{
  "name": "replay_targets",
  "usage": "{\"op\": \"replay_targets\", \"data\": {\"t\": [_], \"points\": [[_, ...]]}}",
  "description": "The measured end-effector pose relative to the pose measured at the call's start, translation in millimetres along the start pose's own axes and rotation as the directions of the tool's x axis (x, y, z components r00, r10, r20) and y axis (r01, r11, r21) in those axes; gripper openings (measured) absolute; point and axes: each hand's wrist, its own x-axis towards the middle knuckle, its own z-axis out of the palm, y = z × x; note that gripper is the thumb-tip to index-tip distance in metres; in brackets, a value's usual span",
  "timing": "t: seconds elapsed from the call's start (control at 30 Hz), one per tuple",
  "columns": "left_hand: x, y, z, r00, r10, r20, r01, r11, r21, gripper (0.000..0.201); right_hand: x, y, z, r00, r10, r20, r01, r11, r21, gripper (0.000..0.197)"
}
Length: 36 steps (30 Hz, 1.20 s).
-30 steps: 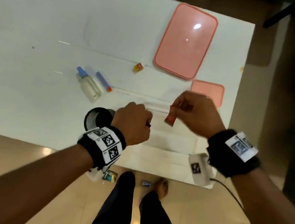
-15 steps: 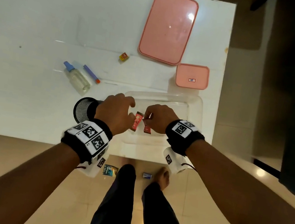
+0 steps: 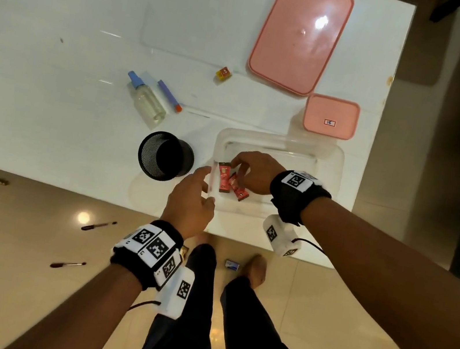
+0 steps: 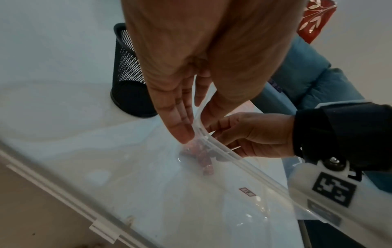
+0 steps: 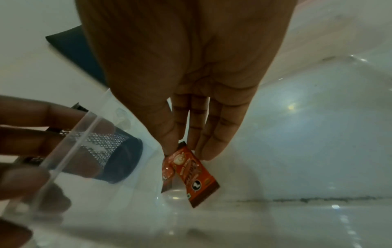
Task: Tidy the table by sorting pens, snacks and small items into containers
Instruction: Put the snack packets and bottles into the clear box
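Reaching into the clear container [image 3: 337, 162], the right hand [image 3: 253, 173] pinches a red snack packet [image 5: 194, 174]; left hand [image 3: 190, 201] relaxed.

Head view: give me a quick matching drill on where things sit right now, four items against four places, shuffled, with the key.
Items:
1. red snack packets
2. mesh pen cup
3. spray bottle
4. dark pens

Places:
A. on the floor, left of the person's legs
B. lying on its side on the table beside a purple marker
C. inside the clear container, at the right hand
D. upright on the table, left of the clear container

Pairs: 1-C, 2-D, 3-B, 4-A
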Motion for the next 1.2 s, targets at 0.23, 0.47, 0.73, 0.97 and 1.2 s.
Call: {"op": "replay_targets", "data": {"t": [0.23,0.47,0.73,0.97,1.2], "points": [[9.6,0.0,-1.5,0.997,-0.061,0.038,0.066,0.988,-0.140,0.054,-0.3,0.8,0.4,0.996,0.058,-0.073,-0.056,0.998,0.038,0.039],[13.7,-1.6,0.8,0.996,-0.066,0.065,0.079,0.974,-0.211,0.054,-4.1,-10.1,2.8,0.999,0.006,0.052,-0.001,0.996,-0.095,0.043],[16.9,-3.8,-0.6,0.994,-0.050,0.095,0.072,0.969,-0.235,0.053,-9.6,3.2,-2.3,0.987,0.132,-0.090,-0.136,0.990,-0.045,0.028],[16.7,-0.1,-1.9,0.991,-0.057,0.118,0.089,0.955,-0.284,0.052,-14.2,-6.3,11.1,0.981,0.190,-0.035,-0.188,0.980,0.064,0.017],[12.0,-2.2,-11.2,0.989,0.003,0.149,0.025,0.982,-0.186,0.049,-22.3,-8.2,-5.6,0.981,0.150,-0.123,-0.151,0.988,0.000,0.019]]}}
